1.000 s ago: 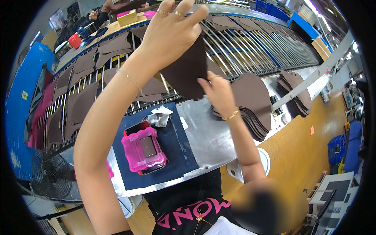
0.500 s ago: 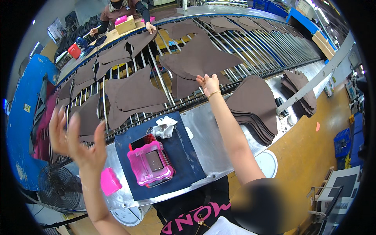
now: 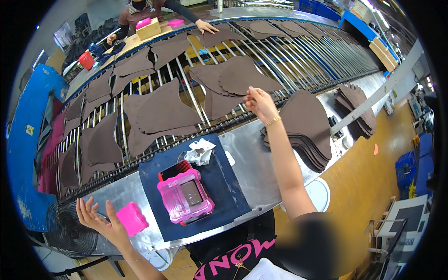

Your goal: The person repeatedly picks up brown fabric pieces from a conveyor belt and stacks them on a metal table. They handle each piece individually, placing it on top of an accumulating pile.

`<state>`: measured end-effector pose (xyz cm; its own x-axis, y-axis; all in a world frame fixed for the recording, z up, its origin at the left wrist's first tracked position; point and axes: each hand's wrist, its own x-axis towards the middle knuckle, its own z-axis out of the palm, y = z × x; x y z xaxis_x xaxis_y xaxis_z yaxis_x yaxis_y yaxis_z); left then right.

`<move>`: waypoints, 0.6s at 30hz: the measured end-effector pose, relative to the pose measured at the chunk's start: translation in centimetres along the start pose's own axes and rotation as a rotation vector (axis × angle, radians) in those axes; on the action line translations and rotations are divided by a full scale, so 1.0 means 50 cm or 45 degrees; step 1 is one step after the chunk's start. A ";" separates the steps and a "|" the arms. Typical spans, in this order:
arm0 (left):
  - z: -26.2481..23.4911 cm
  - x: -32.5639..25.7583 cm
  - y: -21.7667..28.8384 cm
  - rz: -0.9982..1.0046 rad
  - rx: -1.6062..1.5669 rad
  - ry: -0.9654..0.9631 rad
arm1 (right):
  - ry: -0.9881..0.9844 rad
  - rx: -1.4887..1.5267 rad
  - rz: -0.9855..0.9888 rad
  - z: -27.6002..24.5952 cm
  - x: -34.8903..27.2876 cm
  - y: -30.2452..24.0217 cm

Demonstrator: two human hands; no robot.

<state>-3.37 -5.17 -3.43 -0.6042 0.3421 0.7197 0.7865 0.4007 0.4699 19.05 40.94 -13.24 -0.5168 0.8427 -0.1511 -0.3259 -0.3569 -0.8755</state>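
My left hand (image 3: 100, 220) is low at the left, fingers spread and holding nothing, right beside a pink block (image 3: 132, 218) on the metal table's front edge (image 3: 261, 182). My right hand (image 3: 260, 103) reaches out to the roller conveyor (image 3: 298, 56). Its bent fingers rest at the near edge of a brown leather piece (image 3: 235, 74) lying on the rollers. Whether they pinch the piece I cannot tell. A stack of the same brown pieces (image 3: 305, 123) lies just right of that arm.
A navy mat (image 3: 219, 186) carries a pink tray with a dark pad (image 3: 184, 196) and a crumpled white cloth (image 3: 200, 151). Several brown pieces cover the rollers. Another stack (image 3: 357, 105) sits far right. A fan (image 3: 67, 231) stands lower left. A person (image 3: 154, 9) works across the conveyor.
A second ago both hands held a brown piece up. It now lies on the rollers, my left hand has dropped to the pink block, and my right hand stays at the piece's edge.
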 end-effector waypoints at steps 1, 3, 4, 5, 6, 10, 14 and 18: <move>0.004 -0.002 -0.003 -0.012 -0.036 -0.004 | 0.065 -0.235 -0.106 -0.012 -0.052 -0.025; 0.014 -0.006 -0.007 -0.032 -0.114 -0.012 | 0.265 -0.655 -0.350 -0.093 -0.122 -0.055; 0.019 -0.010 -0.009 -0.051 -0.123 -0.024 | 0.399 -0.842 -0.485 -0.154 -0.151 -0.066; 0.023 -0.013 -0.011 -0.069 -0.128 -0.033 | 0.638 -1.220 -0.618 -0.208 -0.185 -0.082; 0.026 -0.016 -0.012 -0.088 -0.131 -0.039 | 0.876 -1.600 -0.742 -0.264 -0.220 -0.099; 0.050 -0.035 -0.019 -0.152 -0.217 -0.104 | 1.142 -2.052 -0.156 -0.453 -0.330 -0.133; 0.068 -0.050 -0.008 -0.175 -0.329 -0.160 | 1.110 -1.995 -0.097 -0.501 -0.354 -0.116; 0.057 -0.063 -0.005 -0.138 -0.349 -0.143 | 1.299 -2.285 -0.139 -0.381 -0.356 -0.107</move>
<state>-2.04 -3.94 -7.28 -0.6846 0.4079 0.6040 0.7128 0.2015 0.6718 45.08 35.54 -14.62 0.1821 0.9262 0.3301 0.9757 -0.1286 -0.1774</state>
